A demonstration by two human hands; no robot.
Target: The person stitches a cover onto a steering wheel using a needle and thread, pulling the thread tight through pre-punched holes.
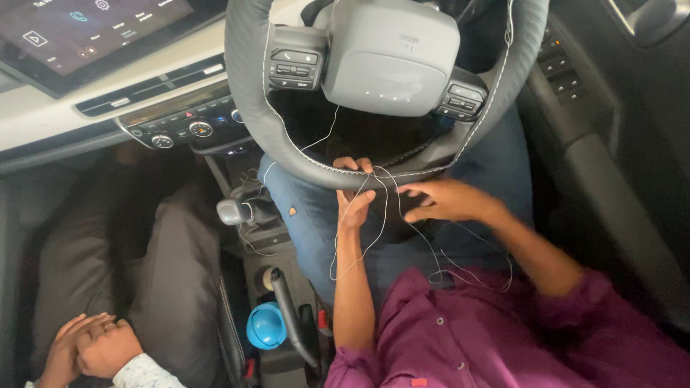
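White thread [381, 215] loops from the steering wheel cover [302, 154] at six o'clock; the left hand [353, 197] pinches it, the right hand [445, 201] hovers released. Even tension suits stitching.

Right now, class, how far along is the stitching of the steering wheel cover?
Done: white stitches run along the grey cover on both sides. In hand: the left hand holds the bottom rim while the right hand handles the white thread. Left: the loose thread at the bottom is not pulled tight.
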